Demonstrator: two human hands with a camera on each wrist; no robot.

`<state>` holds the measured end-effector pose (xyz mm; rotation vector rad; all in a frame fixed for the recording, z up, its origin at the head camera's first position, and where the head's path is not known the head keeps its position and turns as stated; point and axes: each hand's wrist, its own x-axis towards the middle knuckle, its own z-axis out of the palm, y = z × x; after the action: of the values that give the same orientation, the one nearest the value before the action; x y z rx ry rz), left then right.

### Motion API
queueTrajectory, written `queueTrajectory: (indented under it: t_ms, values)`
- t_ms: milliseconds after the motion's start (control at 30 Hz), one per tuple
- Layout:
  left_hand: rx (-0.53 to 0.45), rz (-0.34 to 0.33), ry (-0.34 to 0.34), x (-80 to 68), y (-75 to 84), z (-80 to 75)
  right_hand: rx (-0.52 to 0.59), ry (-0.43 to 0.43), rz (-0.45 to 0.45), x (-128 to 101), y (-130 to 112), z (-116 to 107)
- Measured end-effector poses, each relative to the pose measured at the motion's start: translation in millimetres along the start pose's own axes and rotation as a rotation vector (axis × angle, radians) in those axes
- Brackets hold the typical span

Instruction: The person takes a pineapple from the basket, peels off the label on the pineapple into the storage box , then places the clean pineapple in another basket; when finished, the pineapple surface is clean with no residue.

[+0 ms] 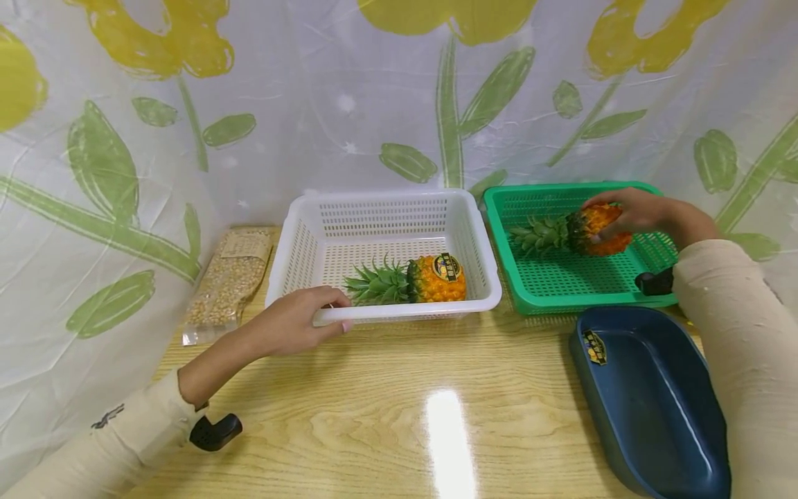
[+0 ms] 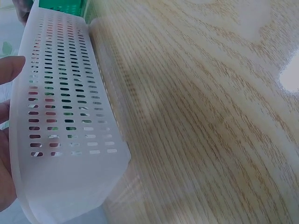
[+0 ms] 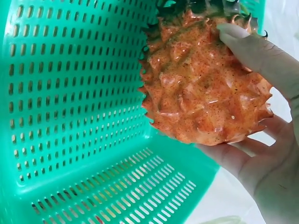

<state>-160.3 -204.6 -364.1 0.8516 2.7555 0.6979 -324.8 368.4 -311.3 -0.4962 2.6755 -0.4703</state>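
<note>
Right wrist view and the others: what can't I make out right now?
- Right wrist view: the pineapple fills the frame; its crown is cut off by the top edge, and the right hand hides its far side.
- Left wrist view: the white basket wall hides its contents; the left hand is cut off by the left edge.
- Head view: the label on the blue tray is too small to read.
</note>
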Motion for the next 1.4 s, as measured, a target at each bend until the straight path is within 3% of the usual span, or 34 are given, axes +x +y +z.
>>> queueTrajectory:
  t_ms: [433, 900, 1400]
  values:
    - [0.001, -0.004, -0.007, -1.1, 1.5, -0.5, 0.026, -0.028, 0.011, 2.6, 3.2, 5.9]
    - [0.024, -0.002, 0.008, -0.6, 3.3, -0.4, -0.033, -0.041, -0.004, 5.5, 2.6, 7.3]
    - [0.035, 0.017, 0.019, 0.0, 1.6, 0.9, -0.055, -0.034, 0.056, 4.6, 2.5, 5.0]
